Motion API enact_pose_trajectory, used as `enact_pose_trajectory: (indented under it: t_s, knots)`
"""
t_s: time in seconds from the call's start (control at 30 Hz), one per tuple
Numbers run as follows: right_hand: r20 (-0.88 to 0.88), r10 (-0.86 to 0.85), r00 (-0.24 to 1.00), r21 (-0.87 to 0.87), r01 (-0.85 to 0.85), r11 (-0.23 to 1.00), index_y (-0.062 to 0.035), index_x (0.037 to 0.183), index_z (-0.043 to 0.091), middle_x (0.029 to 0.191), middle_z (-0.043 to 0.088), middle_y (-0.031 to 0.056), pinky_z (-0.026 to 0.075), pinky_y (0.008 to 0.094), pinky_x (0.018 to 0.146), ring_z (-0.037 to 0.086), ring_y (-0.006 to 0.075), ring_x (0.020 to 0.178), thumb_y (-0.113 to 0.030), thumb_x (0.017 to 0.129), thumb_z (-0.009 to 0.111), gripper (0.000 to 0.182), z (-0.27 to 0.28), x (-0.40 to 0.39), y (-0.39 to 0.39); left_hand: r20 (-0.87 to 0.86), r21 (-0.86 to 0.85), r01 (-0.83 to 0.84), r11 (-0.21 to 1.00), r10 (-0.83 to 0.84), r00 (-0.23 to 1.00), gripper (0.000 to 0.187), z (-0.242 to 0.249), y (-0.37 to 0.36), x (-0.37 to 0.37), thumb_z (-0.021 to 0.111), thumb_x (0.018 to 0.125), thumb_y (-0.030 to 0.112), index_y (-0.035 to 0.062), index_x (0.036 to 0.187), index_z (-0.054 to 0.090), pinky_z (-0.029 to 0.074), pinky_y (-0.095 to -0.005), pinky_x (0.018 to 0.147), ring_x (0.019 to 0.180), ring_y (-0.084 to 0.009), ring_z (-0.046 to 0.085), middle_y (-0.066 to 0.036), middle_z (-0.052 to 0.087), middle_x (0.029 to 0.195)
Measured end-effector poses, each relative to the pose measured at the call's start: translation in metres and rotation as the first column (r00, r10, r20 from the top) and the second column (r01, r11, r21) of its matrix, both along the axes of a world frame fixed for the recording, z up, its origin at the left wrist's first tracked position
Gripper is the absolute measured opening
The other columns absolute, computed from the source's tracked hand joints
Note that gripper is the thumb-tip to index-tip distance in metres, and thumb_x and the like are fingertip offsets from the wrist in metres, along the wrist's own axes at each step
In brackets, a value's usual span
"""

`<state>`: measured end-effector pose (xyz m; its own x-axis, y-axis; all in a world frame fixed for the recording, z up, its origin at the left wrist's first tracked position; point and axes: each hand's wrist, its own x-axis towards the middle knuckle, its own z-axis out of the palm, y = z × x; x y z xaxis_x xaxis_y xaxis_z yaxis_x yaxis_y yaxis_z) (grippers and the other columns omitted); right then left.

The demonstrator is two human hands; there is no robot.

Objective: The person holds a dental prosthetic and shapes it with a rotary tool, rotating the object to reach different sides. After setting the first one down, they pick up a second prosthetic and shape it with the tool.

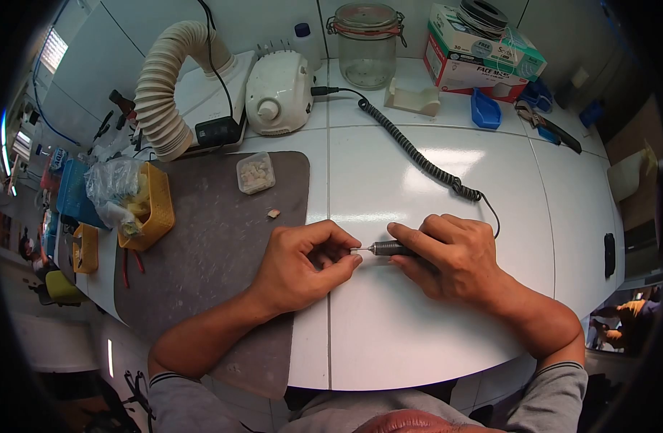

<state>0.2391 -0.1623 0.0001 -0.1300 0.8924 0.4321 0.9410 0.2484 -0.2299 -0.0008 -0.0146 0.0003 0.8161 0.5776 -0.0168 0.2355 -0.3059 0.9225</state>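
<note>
My right hand (454, 256) is closed round a dark rotary handpiece (393, 248), whose thin metal tip points left. A coiled black cord (425, 162) runs from the handpiece side up to a white control unit (279, 94). My left hand (310, 263) has thumb and forefinger pinched at the tip of the tool; whether a small piece sits between them is too small to tell. Up and to the left of my left hand, a small pale chip (274, 213) lies on the grey mat (216, 289), below a clear tub of pale pieces (256, 173).
A ribbed hose (155, 94) arches at the back left, near a yellow basket (158, 216) holding plastic bags. Along the back stand a glass jar (365, 58), a mask box (468, 65), a blue scoop (485, 108) and pliers (551, 128).
</note>
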Motion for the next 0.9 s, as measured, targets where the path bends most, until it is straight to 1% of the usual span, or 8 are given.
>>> enact_pose_trajectory:
  t_s: [0.17, 0.27, 0.37, 0.77, 0.87, 0.9]
  knots:
    - [-0.003, -0.001, 1.000, -0.012, 0.001, 1.000, -0.0151, 0.121, 0.081, 0.076, 0.061, -0.0010, 0.044, 0.0338, 0.050, 0.062, 0.0153, 0.059, -0.037, 0.095, 0.087, 0.035, 0.0005, 0.0002, -0.0001, -0.008, -0.010, 0.005, 1.000, -0.005, 1.000, 0.022, -0.0001, 0.0003, -0.0006, 0.088, 0.096, 0.009, -0.0039, 0.112, 0.081, 0.053, -0.0213, 0.067, 0.079, -0.0061, 0.070, -0.006, 0.080, 0.094]
    - [0.002, 0.000, 1.000, -0.011, 0.000, 1.000, -0.0147, 0.121, 0.081, 0.075, 0.061, -0.0010, 0.044, 0.0336, 0.050, 0.062, 0.0151, 0.059, -0.037, 0.095, 0.087, 0.035, 0.0002, 0.0004, 0.0001, 0.003, 0.029, 0.016, 0.999, -0.017, 1.000, 0.023, 0.0006, 0.0008, -0.0010, 0.089, 0.096, 0.010, -0.0039, 0.112, 0.081, 0.053, -0.0212, 0.068, 0.079, -0.0062, 0.070, -0.006, 0.080, 0.093]
    - [-0.005, 0.001, 1.000, -0.006, -0.001, 1.000, -0.0145, 0.121, 0.081, 0.076, 0.061, -0.0010, 0.044, 0.0334, 0.050, 0.062, 0.0149, 0.059, -0.037, 0.095, 0.087, 0.035, 0.0002, 0.0004, 0.0002, -0.004, 0.003, 0.009, 1.000, -0.009, 1.000, 0.023, 0.0003, 0.0007, -0.0011, 0.089, 0.096, 0.010, -0.0039, 0.113, 0.081, 0.053, -0.0215, 0.069, 0.080, -0.0064, 0.070, -0.006, 0.080, 0.093]
    - [-0.017, -0.003, 1.000, -0.024, 0.003, 1.000, -0.0144, 0.122, 0.081, 0.076, 0.061, -0.0007, 0.045, 0.0334, 0.051, 0.062, 0.0154, 0.059, -0.036, 0.095, 0.087, 0.035, 0.0004, 0.0005, 0.0000, -0.005, -0.009, 0.004, 1.000, -0.004, 1.000, 0.022, 0.0013, -0.0004, -0.0009, 0.088, 0.097, 0.010, -0.0041, 0.112, 0.081, 0.052, -0.0213, 0.069, 0.080, -0.0067, 0.069, -0.006, 0.080, 0.093]
    - [-0.025, 0.013, 1.000, -0.011, -0.013, 1.000, -0.0139, 0.124, 0.081, 0.075, 0.062, -0.0002, 0.045, 0.0338, 0.050, 0.062, 0.0156, 0.059, -0.035, 0.095, 0.087, 0.036, 0.0009, 0.0016, 0.0002, -0.018, 0.017, 0.034, 0.999, -0.034, 0.999, 0.020, 0.0038, 0.0010, -0.0015, 0.085, 0.098, 0.005, -0.0046, 0.114, 0.079, 0.057, -0.0223, 0.075, 0.086, -0.0083, 0.073, -0.007, 0.081, 0.097]
    - [-0.049, 0.005, 0.999, -0.001, -0.005, 1.000, -0.0135, 0.124, 0.081, 0.075, 0.062, 0.0001, 0.045, 0.0341, 0.050, 0.061, 0.0158, 0.058, -0.034, 0.095, 0.088, 0.036, 0.0002, 0.0021, 0.0005, 0.024, -0.024, 0.024, 0.999, -0.024, 0.999, 0.019, 0.0009, 0.0008, -0.0013, 0.083, 0.099, 0.002, -0.0046, 0.115, 0.078, 0.059, -0.0232, 0.079, 0.089, -0.0093, 0.074, -0.008, 0.081, 0.100]
